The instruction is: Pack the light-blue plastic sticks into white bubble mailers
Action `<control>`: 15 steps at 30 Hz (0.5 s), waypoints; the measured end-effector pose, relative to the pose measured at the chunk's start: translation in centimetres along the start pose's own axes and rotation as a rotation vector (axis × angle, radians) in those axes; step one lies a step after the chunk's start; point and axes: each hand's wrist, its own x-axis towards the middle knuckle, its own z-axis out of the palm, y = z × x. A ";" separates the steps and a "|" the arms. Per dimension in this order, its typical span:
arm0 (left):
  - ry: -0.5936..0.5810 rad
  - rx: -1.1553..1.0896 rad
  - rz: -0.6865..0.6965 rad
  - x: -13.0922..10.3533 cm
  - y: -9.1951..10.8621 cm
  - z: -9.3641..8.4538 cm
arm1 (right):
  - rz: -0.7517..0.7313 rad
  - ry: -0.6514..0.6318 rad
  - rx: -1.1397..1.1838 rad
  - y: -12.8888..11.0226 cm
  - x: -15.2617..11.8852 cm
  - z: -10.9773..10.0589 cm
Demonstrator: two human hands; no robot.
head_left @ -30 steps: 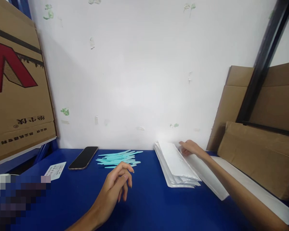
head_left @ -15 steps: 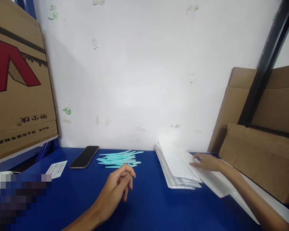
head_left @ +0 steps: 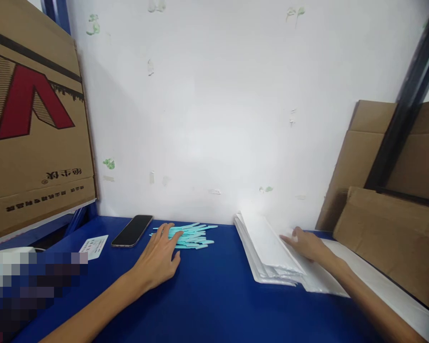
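Note:
On the blue table (head_left: pixel 207 295) lies a loose pile of light-teal sticks (head_left: pixel 196 234). My left hand (head_left: pixel 159 255) reaches over the pile's left end, palm down, fingers apart, with its fingertips on or just above the sticks. To the right is a stack of folded white sheets (head_left: pixel 268 243). Beside that stack's right edge, my right hand (head_left: pixel 305 244) has its index finger stretched toward the sheets and its other fingers bent. Under it lies another white sheet (head_left: pixel 320 281), and whether the fingers pinch it is hidden.
A phone (head_left: pixel 133 231) and a white printed card (head_left: pixel 93 246) lie left of the sticks. A large printed carton (head_left: pixel 39 157) stands at the left. Brown cardboard (head_left: pixel 389 238) leans at the right by a dark post. A white wall (head_left: pixel 214 119) is behind.
My left hand has moved up and left onto the teal sticks, its fingers spreading. My right hand has shifted slightly, and the white sheet beneath it has moved. The camera view has shifted a little left.

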 end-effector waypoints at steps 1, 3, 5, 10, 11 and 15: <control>-0.024 0.010 0.009 0.1 -0.3 0.1 | 0.005 0.005 0.004 0.0 0.0 -0.2; -0.053 0.013 0.051 0.3 -0.7 0.2 | 0.018 0.040 -0.006 0.1 0.1 -0.8; -0.063 0.006 0.112 0.4 -0.7 0.2 | 0.038 0.089 -0.029 0.3 0.0 -1.3; -0.082 0.001 0.191 0.8 -0.9 0.5 | 0.075 0.138 -0.062 0.6 -0.4 -2.0; -0.080 0.002 0.195 0.8 -0.9 0.6 | 0.080 0.138 -0.066 0.6 -0.4 -2.0; -0.074 0.002 0.213 0.9 -1.1 0.7 | 0.116 0.128 -0.087 1.3 -0.2 -2.1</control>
